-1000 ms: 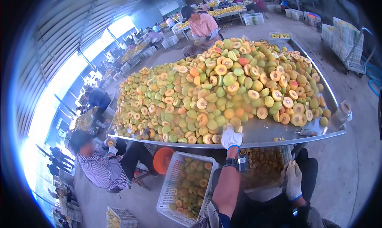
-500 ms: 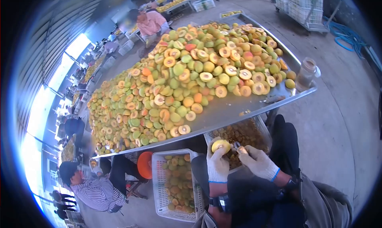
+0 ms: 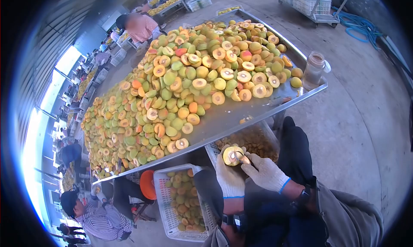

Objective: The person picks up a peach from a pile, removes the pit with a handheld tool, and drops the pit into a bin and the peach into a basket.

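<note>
My left hand, in a white knit glove, has its fingers closed round a peach half. The cut face points up and shows the pit area. My right hand, gloved too, grips a small pitting tool, its tip at the edge of the cut face. Most of the tool is hidden by the fingers. Both hands are over the near edge of a white crate with brownish pits and scraps in it. Above them, the metal table bears a large heap of halved peaches.
A clear jar stands on the table's right corner. A crate of peach halves is at my left, beside an orange bucket and a seated co-worker. Beyond are a crate trolley and a blue hose.
The peach half has turned its cut face up, and my right hand has brought the tool in against it. The whole view has shifted, so the table appears farther left.
</note>
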Demonstrator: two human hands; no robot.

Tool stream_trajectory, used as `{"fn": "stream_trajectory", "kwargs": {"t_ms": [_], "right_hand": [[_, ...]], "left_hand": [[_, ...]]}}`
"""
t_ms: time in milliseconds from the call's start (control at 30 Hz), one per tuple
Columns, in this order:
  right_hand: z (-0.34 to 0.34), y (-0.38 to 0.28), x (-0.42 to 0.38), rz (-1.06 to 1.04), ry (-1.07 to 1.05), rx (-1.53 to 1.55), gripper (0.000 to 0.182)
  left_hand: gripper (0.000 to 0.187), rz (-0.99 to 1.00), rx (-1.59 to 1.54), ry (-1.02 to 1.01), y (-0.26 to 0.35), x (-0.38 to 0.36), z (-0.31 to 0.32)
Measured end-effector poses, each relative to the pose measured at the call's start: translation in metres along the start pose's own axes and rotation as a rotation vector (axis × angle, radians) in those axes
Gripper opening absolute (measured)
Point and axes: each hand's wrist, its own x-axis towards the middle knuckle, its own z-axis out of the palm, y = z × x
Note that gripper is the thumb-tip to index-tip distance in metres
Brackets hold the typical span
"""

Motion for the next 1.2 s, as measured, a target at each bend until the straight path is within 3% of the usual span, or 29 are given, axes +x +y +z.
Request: {"fn": "stream_trajectory", "kwargs": {"t_ms": [133, 467, 533, 733, 1200], "right_hand": [[-0.001, -0.004, 0.000, 0.020, -0.050, -0.073, 0.042], [0.010, -0.009, 0.000, 0.000, -0.048, -0.106, 0.039], [0.011, -0.013, -0.002, 0.010, -0.039, -0.109, 0.040], [0.017, -0.014, -0.005, -0.014, -0.008, -0.153, 0.041], [0.014, -0.016, -0.006, -0.026, -0.116, -0.228, 0.047]], "left_hand": [[0.029, 0.023, 0.058, 0.060, 0.002, 0.001, 0.004], [0.029, 0.026, 0.076, 0.053, 0.005, 0.004, -0.009], [0.032, 0.161, 0.166, 0.071, 0.005, -0.004, 0.010], [0.050, 0.156, 0.147, 0.040, 0.000, 0.003, -0.007], [0.059, 0.215, 0.293, 0.104, 0.002, -0.010, 0.006]]}}
